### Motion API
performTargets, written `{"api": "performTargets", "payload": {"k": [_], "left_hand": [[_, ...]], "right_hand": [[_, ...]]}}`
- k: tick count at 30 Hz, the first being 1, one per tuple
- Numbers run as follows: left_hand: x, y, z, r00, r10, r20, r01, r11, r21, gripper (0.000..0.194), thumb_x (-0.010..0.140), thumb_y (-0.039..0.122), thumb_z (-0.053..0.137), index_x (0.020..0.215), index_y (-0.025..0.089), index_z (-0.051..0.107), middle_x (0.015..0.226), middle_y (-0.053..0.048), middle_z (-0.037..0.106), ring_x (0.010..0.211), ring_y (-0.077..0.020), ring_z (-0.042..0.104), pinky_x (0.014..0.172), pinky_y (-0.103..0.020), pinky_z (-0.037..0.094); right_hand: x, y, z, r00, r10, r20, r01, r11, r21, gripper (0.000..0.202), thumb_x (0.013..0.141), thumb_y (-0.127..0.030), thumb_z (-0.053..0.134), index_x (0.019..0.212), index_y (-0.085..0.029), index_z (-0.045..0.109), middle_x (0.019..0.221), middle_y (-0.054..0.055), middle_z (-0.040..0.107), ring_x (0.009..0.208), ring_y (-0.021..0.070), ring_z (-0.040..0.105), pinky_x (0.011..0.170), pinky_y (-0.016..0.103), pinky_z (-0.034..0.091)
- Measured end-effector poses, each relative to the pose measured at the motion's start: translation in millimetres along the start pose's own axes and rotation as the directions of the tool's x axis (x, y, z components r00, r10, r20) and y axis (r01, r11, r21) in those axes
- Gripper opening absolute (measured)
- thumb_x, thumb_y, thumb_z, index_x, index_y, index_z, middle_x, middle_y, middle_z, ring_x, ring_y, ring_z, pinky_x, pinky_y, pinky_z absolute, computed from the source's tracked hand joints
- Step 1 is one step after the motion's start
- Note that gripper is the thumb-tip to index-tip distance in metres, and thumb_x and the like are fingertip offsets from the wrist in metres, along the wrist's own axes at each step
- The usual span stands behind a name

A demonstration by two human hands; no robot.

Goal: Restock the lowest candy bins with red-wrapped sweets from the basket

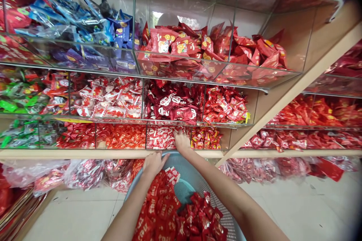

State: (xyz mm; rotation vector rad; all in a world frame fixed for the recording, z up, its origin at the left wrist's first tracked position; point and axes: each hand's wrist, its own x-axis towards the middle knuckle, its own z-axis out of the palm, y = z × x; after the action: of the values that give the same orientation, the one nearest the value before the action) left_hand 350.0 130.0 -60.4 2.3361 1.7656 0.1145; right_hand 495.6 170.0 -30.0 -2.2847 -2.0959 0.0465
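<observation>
A blue plastic basket (pixel 230 214) is in front of me, below the shelf edge. Inside are red packets with pale lettering (pixel 158 211), shiny dark-red wrapped candies (pixel 202 220) and a few red-and-white wrapped candies (pixel 173 175). My left hand (pixel 154 163) is closed over the basket's far rim, thumb along it. My right hand (pixel 182 142) reaches into the lowest shelf's compartment of small red-and-white candies (pixel 161 138). Its fingers bend down among them; the fingertips and how many candies they grasp are hidden.
Clear dividers split the shelves into compartments of wrapped sweets, with blue packets (pixel 73 19) and red orange-printed packets (pixel 181 43) on top. A slanted wooden panel (pixel 283 92) stands right. Plastic bags of sweets (pixel 85 173) lie under the shelf's wooden edge (pixel 70 154), above the tiled floor (pixel 82 211).
</observation>
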Motion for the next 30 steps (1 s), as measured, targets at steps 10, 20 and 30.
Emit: {"api": "performTargets", "payload": {"k": [10,20,30], "left_hand": [[1,0,3.0,1.000,0.001,-0.020,0.000,1.000,0.020,0.065,0.082,0.061,0.015,0.094,0.015,0.060,0.088,-0.013,0.066,0.083,-0.0254,0.062,0.072,-0.035,0.043],[2,-1,3.5,1.000,0.001,-0.018,-0.001,1.000,0.026,0.066,0.082,0.061,0.014,0.095,0.015,0.060,0.087,-0.013,0.066,0.083,-0.0255,0.062,0.072,-0.035,0.043],[0,2,-1.6,0.999,-0.021,0.032,0.021,1.000,-0.005,0.066,0.082,0.060,0.015,0.097,0.015,0.061,0.091,-0.014,0.065,0.087,-0.0253,0.060,0.076,-0.034,0.042]], "right_hand": [[-6,2,-14,0.999,-0.019,-0.031,0.021,0.998,0.064,0.035,0.084,-0.025,0.045,0.119,-0.025,0.042,0.117,0.012,0.045,0.102,0.0226,0.050,0.074,0.031,0.044],[1,17,-30,0.998,-0.003,-0.067,0.025,0.944,0.328,0.038,0.083,-0.032,0.048,0.120,-0.025,0.045,0.110,0.008,0.056,0.098,0.0208,0.055,0.077,0.028,0.042],[-54,31,-26,0.935,-0.315,0.162,-0.043,0.353,0.935,0.046,0.070,-0.049,0.058,0.106,-0.021,0.049,0.078,-0.001,0.057,0.057,0.0091,0.055,0.043,0.020,0.048]]}}
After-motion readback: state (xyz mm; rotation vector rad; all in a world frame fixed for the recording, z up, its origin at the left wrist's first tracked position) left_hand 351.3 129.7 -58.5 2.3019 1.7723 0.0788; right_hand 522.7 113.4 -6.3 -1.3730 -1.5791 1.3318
